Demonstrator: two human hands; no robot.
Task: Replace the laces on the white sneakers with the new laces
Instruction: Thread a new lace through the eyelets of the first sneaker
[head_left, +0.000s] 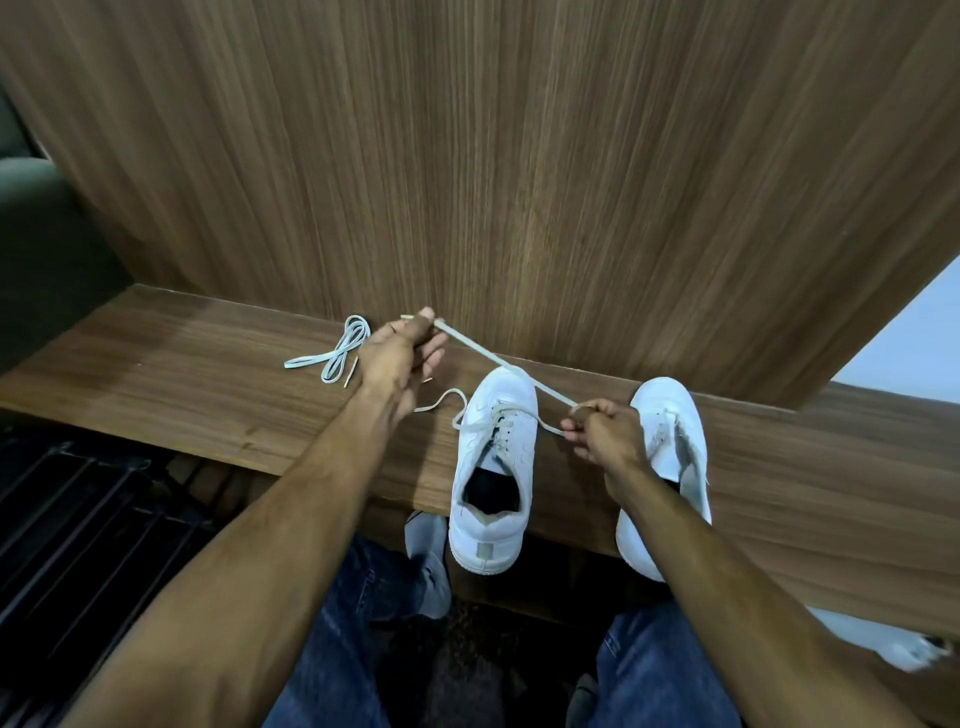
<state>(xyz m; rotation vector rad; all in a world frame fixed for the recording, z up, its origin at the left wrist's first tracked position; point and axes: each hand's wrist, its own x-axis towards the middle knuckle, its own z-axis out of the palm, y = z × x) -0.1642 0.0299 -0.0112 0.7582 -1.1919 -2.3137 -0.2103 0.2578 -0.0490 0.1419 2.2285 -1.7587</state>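
Two white sneakers sit on the desk, heels hanging over its near edge, toes toward the back wall. The left sneaker (493, 467) has a lace (498, 364) threaded through its lower eyelets. The left hand (400, 358) pinches one end of that lace up high near the back edge, and the right hand (602, 431) grips it lower down between the shoes, so the strand runs taut across the toe, likely to even it out before the next eyelet. The right sneaker (670, 415) sits partly hidden behind the right wrist; I can't tell its lacing. A spare lace (337, 353) lies coiled on the desk (208, 374), left of the hands, within easy reach.
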